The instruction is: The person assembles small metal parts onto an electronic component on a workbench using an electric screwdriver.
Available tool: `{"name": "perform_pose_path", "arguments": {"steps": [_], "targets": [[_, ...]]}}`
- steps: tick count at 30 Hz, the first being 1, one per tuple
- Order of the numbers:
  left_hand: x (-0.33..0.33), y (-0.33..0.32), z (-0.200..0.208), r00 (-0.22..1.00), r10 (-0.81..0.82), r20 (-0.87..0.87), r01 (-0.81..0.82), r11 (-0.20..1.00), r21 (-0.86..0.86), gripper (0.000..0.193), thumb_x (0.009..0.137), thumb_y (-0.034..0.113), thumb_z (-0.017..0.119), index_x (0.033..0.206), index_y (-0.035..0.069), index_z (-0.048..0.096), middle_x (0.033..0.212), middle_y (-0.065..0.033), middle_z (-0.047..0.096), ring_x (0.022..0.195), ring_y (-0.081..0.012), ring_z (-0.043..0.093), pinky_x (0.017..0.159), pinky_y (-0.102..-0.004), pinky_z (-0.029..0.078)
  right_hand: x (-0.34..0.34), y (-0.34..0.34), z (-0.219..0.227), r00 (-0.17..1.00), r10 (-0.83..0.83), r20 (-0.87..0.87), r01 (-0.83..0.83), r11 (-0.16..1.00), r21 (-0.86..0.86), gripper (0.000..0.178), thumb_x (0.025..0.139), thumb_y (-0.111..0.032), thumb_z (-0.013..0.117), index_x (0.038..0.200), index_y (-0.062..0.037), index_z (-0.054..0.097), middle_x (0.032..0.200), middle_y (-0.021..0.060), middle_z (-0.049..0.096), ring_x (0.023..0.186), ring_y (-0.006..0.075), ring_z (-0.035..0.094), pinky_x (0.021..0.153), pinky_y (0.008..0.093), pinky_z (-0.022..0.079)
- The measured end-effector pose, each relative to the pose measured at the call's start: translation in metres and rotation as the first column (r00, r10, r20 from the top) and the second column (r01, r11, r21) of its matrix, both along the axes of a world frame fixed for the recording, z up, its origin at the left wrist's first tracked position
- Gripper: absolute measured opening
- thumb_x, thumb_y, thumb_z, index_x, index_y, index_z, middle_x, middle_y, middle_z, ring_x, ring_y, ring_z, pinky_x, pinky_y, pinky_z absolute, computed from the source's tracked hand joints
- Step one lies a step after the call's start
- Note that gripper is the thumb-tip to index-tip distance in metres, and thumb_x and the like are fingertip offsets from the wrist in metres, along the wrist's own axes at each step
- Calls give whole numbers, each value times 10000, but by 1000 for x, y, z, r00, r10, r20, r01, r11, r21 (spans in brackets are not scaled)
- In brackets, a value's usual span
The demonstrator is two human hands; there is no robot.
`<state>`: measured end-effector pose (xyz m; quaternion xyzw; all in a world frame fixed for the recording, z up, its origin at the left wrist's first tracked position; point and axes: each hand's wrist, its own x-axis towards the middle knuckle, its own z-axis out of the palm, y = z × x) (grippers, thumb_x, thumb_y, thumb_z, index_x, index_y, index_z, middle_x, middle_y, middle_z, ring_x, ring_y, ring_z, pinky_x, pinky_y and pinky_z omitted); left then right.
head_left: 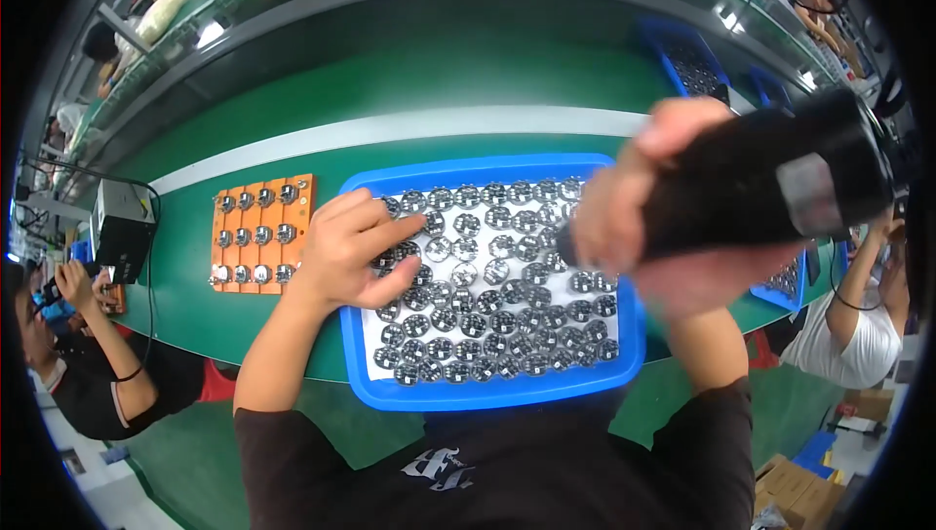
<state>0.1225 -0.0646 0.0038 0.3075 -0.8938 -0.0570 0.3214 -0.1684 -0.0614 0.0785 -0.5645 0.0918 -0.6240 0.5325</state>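
Note:
A blue tray (492, 395) lies in front of me, lined with white and filled with rows of small round metal-and-black parts (502, 322). My left hand (349, 247) is over the tray's left side. Its index finger and thumb are stretched out and apart, the other fingers curl in, and the index fingertip is at one of the parts. Wrapped around a thick black power tool, seemingly an electric screwdriver (741, 179), my right hand (624, 208) is raised over the tray's right side. Motion blurs this hand, and the tool hides parts of the tray and table.
Left of the tray lies an orange fixture (261, 249) holding several round parts. A black box (124, 230) with a cable stands farther left. More blue trays (694, 60) sit at the right. Co-workers sit on both sides, one in a white shirt (848, 335). A pale strip crosses the green table (468, 81).

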Motion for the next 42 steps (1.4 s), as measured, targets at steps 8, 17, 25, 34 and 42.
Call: {"name": "perform_pose_path", "arguments": {"steps": [8, 17, 25, 34, 42], "targets": [[-1, -4, -1, 995, -11, 97, 7, 999, 46, 392, 652, 286, 779, 958, 41, 770, 628, -24, 467, 578, -213, 485, 532, -356, 409, 74, -46, -34, 978, 171, -120, -139, 961, 241, 1124, 721, -1004, 115, 1203, -38, 428, 616, 108, 534, 485, 202, 508, 488, 337, 465], [2, -4, -2, 993, -4, 117, -4, 998, 65, 400, 659, 305, 772, 948, 29, 762, 617, -17, 478, 573, -202, 493, 524, -346, 408, 89, -44, -46, 961, 117, -250, -55, 969, 243, 1136, 703, -1017, 109, 1155, -24, 424, 590, 105, 537, 487, 198, 523, 498, 332, 480], [0, -3, -2, 994, -4, 108, -3, 998, 64, 394, 664, 305, 773, 947, 31, 763, 617, -16, 479, 575, -203, 501, 524, -346, 412, 90, -47, -60, 980, 201, -12, -184, 920, 346, 1113, 723, -988, 37, 1161, -33, 407, 625, 118, 549, 529, 213, 518, 527, 333, 460], [2, -1, -7, 997, -4, 73, -3, 996, 84, 364, 648, 309, 778, 885, 34, 751, 628, -27, 493, 595, -215, 505, 532, -352, 423, 103, -38, -38, 913, 181, -366, -37, 929, 369, 1225, 527, -1082, 290, 1115, -18, 444, 815, 27, 487, 552, 121, 512, 470, 254, 415], [-1, -1, -9, 998, 6, 67, -9, 999, 50, 341, 647, 321, 781, 826, 34, 740, 626, -28, 490, 598, -219, 513, 541, -360, 436, 104, -40, -45, 904, 170, -392, -20, 934, 357, 1203, 515, -1070, 246, 1100, -42, 465, 700, 34, 520, 523, 97, 494, 473, 239, 399]]}}
